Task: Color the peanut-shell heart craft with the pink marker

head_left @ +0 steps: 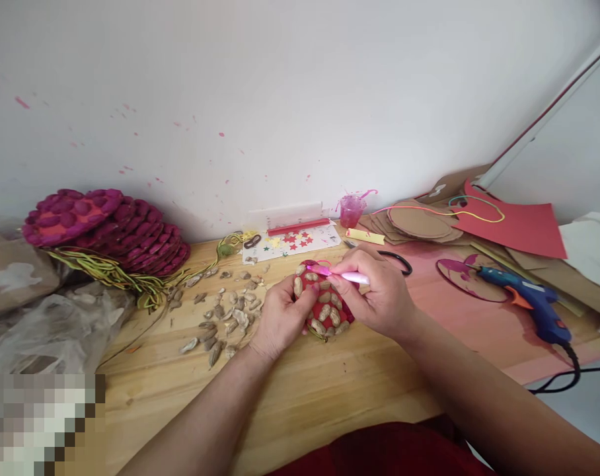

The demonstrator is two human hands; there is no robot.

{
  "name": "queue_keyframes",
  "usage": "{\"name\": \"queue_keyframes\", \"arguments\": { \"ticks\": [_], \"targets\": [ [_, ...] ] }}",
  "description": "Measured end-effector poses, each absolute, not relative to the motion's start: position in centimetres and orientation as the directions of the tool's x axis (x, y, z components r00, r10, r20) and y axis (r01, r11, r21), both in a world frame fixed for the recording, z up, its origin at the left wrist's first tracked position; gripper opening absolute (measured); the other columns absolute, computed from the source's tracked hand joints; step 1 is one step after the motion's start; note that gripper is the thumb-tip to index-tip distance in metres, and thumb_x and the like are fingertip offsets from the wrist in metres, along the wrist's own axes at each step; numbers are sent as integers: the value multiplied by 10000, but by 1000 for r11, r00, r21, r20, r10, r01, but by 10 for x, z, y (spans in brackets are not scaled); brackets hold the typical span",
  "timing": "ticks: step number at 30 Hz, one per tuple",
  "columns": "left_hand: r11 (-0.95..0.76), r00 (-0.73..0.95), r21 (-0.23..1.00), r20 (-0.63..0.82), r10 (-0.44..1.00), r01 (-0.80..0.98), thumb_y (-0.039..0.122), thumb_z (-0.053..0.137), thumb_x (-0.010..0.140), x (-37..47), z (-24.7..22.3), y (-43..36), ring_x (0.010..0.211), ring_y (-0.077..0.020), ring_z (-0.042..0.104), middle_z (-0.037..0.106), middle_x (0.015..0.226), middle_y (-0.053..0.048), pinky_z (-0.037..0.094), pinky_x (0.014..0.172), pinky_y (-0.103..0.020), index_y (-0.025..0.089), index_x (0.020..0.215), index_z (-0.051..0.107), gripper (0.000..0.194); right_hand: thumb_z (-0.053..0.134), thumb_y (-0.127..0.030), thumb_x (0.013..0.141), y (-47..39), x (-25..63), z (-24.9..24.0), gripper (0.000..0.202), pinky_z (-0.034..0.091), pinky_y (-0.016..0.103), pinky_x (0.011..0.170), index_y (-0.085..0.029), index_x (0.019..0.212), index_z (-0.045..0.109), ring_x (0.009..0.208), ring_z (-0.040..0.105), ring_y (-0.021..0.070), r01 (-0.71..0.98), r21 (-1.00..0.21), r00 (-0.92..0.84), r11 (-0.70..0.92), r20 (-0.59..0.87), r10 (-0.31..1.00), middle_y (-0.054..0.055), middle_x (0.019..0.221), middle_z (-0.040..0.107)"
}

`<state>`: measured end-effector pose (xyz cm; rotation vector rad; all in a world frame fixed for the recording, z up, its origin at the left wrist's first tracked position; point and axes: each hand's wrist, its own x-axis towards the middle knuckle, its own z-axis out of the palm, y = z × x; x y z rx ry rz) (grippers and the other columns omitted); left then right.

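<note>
A round red piece covered with peanut shells [328, 317] is held above the wooden table by my left hand [286, 311], whose thumb lies on its face. My right hand [379, 291] is closed round a white-handled brush [354, 277]. The brush's pink tip touches the upper part of the piece. Magenta colour shows along the piece's right edge, while most shells on its face are plain tan. Loose peanut shells [240, 318] lie scattered to the left of my left hand.
At the left stand stacked magenta discs [72, 215] and a plastic bag [57, 330]. Behind my hands are a cup of pink paint [352, 211] and star cutouts [300, 240]. Cardboard discs [419, 220], red paper [518, 221] and a blue glue gun [542, 307] lie at the right.
</note>
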<state>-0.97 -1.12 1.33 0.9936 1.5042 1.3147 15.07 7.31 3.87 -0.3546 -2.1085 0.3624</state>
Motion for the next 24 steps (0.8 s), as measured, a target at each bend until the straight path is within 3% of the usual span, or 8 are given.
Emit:
{"name": "queue_keyframes", "arguments": {
  "ticks": [24],
  "targets": [
    [103,-276,995,-99,956,1,452,647,839,-13,12,-9,361,-99,470,588,526,33,383,316,-199,187,772,592,279,647,-153,935,70,150,40,82,522,323,679,-220,969,613,778,631,190,168,-304,-576,938,742,343,30,810,711]
  ]
}}
